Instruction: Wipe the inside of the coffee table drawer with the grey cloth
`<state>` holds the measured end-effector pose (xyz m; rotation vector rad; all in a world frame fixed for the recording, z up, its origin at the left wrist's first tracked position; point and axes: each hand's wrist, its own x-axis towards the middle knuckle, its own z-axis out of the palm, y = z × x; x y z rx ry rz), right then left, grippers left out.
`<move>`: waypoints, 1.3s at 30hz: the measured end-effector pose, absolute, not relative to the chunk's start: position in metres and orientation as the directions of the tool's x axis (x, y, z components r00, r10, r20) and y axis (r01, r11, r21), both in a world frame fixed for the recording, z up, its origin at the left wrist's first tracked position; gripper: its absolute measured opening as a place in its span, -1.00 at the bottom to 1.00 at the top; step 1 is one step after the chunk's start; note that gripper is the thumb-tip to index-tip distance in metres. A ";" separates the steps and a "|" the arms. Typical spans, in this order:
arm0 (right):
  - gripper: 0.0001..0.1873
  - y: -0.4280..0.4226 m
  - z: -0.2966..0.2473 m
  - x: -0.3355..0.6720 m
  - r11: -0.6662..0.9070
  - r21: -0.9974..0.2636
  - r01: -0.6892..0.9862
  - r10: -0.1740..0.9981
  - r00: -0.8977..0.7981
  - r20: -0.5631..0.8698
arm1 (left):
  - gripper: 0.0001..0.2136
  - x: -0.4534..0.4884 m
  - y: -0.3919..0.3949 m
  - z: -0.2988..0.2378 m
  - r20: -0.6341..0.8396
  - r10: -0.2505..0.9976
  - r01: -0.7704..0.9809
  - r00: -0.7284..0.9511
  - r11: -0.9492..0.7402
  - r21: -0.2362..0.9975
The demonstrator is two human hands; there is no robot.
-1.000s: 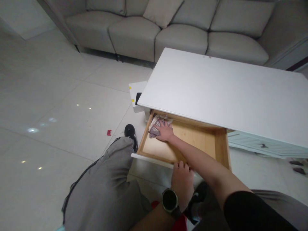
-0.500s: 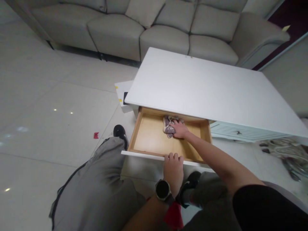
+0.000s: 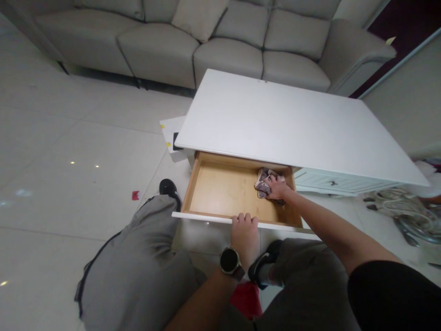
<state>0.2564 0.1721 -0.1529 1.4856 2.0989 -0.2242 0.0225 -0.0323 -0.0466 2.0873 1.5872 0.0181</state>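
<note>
A wooden drawer (image 3: 220, 184) with a white front stands pulled out from a white table (image 3: 275, 119). My left hand (image 3: 244, 234), with a watch on the wrist, has its fingers hooked over the top edge of the drawer front. Inside the drawer, my right hand (image 3: 277, 188) presses on a crumpled brown and cream patterned cloth (image 3: 263, 184), its fingers bent over it. The cloth lies on the drawer bottom near the right wall. Part of it is hidden under the hand.
A grey sofa (image 3: 227, 55) runs behind the table. A white box (image 3: 172, 131) with yellow marks sits by the table's left end. A small red scrap (image 3: 135, 195) lies on the tiled floor. Coiled hoses or cords (image 3: 399, 211) lie at the right.
My right hand has moved the cloth rightward along the drawer bottom, toward the right wall. My left hand keeps its hold on the drawer front. The view has shifted slightly.
</note>
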 end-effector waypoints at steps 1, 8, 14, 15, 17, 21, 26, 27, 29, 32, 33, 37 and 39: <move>0.07 0.168 -0.154 0.258 0.391 0.165 0.906 0.807 -0.251 -0.534 | -0.76 0.022 -0.033 -0.047 -0.288 0.903 0.895 0.318 -0.187 0.404; 0.06 0.125 -0.168 0.278 0.474 0.125 0.871 0.780 -0.350 -0.518 | -0.77 0.021 -0.034 -0.049 -0.278 0.902 0.888 0.330 -0.197 0.416; 0.02 0.129 -0.170 0.276 0.505 0.150 0.850 0.764 -0.360 -0.535 | -0.78 0.021 -0.034 -0.054 -0.245 0.910 0.879 0.336 -0.209 0.429; 0.01 0.130 -0.169 0.275 0.509 0.157 0.846 0.763 -0.359 -0.539 | -0.78 0.021 -0.034 -0.054 -0.244 0.911 0.879 0.333 -0.206 0.431; 0.00 0.131 -0.167 0.272 0.510 0.172 0.843 0.764 -0.351 -0.541 | -0.78 0.021 -0.034 -0.053 -0.248 0.913 0.880 0.325 -0.196 0.432; 0.00 0.133 -0.164 0.261 0.499 0.175 0.849 0.773 -0.345 -0.532 | -0.76 0.022 -0.034 -0.050 -0.260 0.913 0.882 0.315 -0.180 0.435; -0.02 0.148 -0.164 0.228 0.547 0.154 0.823 0.755 -0.406 -0.514 | -0.76 0.023 -0.034 -0.053 -0.270 0.911 0.877 0.311 -0.165 0.452; -0.03 0.153 -0.164 0.218 0.558 0.149 0.816 0.753 -0.422 -0.505 | -0.77 0.023 -0.034 -0.054 -0.271 0.912 0.876 0.309 -0.161 0.455; -0.04 0.162 -0.166 0.193 0.579 0.132 0.805 0.746 -0.457 -0.485 | -0.78 0.024 -0.034 -0.055 -0.269 0.916 0.877 0.297 -0.150 0.457; -0.03 0.172 -0.168 0.148 0.614 0.097 0.783 0.725 -0.511 -0.463 | -0.79 0.025 -0.035 -0.057 -0.270 0.921 0.879 0.281 -0.134 0.457; -0.03 0.174 -0.168 0.131 0.631 0.085 0.772 0.713 -0.533 -0.455 | -0.79 0.025 -0.035 -0.057 -0.270 0.921 0.879 0.282 -0.135 0.458; -0.05 0.175 -0.169 0.062 0.704 0.032 0.709 0.650 -0.626 -0.431 | -0.76 0.024 -0.036 -0.058 -0.267 0.915 0.877 0.303 -0.158 0.454; -0.06 0.173 -0.170 0.028 0.734 0.003 0.679 0.615 -0.663 -0.427 | -0.73 0.024 -0.037 -0.059 -0.256 0.914 0.876 0.314 -0.175 0.450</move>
